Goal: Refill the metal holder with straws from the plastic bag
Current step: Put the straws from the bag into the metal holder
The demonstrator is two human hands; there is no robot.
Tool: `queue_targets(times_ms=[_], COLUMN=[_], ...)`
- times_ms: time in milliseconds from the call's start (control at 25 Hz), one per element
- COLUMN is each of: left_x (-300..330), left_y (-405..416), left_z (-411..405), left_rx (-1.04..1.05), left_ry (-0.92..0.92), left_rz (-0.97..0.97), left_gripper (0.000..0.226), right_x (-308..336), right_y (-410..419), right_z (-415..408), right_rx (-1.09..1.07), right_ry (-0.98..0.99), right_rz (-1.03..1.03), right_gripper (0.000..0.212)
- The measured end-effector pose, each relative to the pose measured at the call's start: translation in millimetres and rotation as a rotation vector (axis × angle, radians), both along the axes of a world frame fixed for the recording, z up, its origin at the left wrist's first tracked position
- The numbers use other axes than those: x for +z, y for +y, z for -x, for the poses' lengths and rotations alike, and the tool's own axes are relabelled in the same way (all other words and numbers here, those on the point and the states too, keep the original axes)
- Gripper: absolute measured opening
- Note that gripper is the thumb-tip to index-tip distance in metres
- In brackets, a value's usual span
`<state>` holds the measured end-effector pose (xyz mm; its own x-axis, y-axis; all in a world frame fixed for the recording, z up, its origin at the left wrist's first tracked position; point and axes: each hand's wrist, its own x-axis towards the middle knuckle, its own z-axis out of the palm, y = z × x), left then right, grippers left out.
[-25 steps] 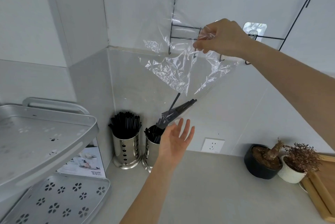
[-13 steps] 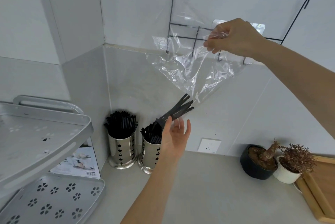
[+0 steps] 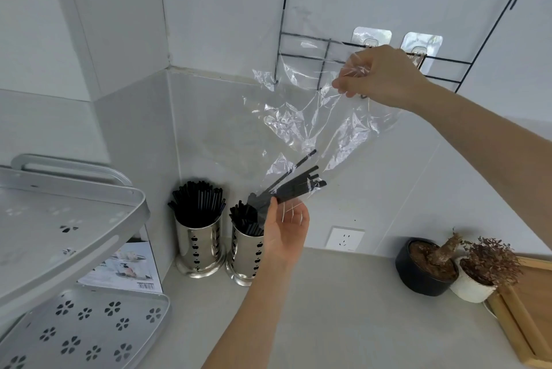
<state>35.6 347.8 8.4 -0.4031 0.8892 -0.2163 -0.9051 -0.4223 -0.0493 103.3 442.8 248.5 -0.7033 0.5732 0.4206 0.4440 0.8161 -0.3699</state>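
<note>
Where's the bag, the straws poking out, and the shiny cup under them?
plastic bag (image 3: 298,120): head view, crinkled middle.
straws (image 3: 298,186): head view, bundle's middle.
metal holder (image 3: 245,255): head view, shiny front wall.

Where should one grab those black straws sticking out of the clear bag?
Pinch the straws near their lower ends, where they lie bunched, coming from below as the left hand does. They slant down toward the metal holder, and their upper ends fan apart inside the plastic bag pinched by the right hand.
</note>
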Motion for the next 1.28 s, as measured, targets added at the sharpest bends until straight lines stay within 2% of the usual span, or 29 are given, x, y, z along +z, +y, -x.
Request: queue_targets(times_ms=[80, 200, 240, 360, 480, 680, 760, 840, 920, 1000, 1040, 1080, 1120, 1160, 1280], left_x=[-1.6, -2.6, -0.6, 4.6, 5.6, -0.3, 1.6, 4.1, 6.5, 7.9, 8.8, 9.3, 9.3, 8.8, 6.9], left_y=[0.7, 1.7, 2.7, 4.4, 8.0, 12.0, 11.8, 11.6, 10.3, 9.5, 9.2, 9.6, 10.2, 11.7, 13.9], left_z=[1.3, 6.2, 7.8, 11.9, 16.3, 21.1, 21.7, 22.8, 24.5, 25.4, 25.0, 24.6, 24.6, 24.6, 24.2], left_rx=[0.008, 0.023, 0.014, 0.002, -0.024, -0.026, -0.026, -0.028, -0.023, -0.014, -0.011, -0.007, -0.004, -0.004, -0.009], left_ry=[0.017, 0.028, 0.039, 0.040, 0.056, 0.060, 0.062, 0.055, 0.035, 0.024, 0.019, 0.010, 0.001, -0.009, 0.010], left_rz=[-0.015, -0.028, -0.027, -0.031, -0.008, 0.038, 0.043, 0.037, 0.029, 0.022, 0.020, 0.023, 0.027, 0.030, 0.051], left_gripper=[0.024, 0.014, 0.017, 0.031, 0.023, 0.015, 0.018, 0.021, 0.024, 0.026, 0.026, 0.026, 0.025, 0.024, 0.022], right_x=[0.8, -1.7, -3.7, -10.1, -12.6, -13.4, -12.3, -10.3, -7.1, -15.0, -26.9, -46.0, -69.5, -96.0, -159.9], right_y=[3.5, 4.3, 3.6, 4.4, 8.0, 4.7, 2.4, -2.1, -2.2, 5.6, 11.2, 15.3, 15.4, 14.6, -11.8], right_z=[4.4, 7.3, 7.5, 11.4, 13.8, 14.2, 13.3, 11.1, 5.1, -3.0, -5.6, -6.2, -6.5, -6.6, -5.0], right_rx=[-0.016, -0.059, -0.072, -0.072, -0.072, -0.035, -0.016, 0.037, 0.093, 0.011, -0.064, -0.135, -0.173, -0.161, 0.091], right_ry=[0.011, 0.011, 0.002, 0.020, 0.010, -0.005, 0.031, 0.263, 0.659, 0.978, 1.047, 1.036, 0.943, 0.786, 0.255], right_rz=[-0.038, -0.102, -0.126, -0.126, -0.106, -0.090, -0.081, -0.065, 0.012, 0.181, 0.300, 0.400, 0.472, 0.528, 0.755], right_gripper=[0.024, 0.018, 0.023, 0.018, 0.025, 0.019, 0.032, 0.041, 0.028, 0.021, 0.022, 0.024, 0.029, 0.037, 0.058])
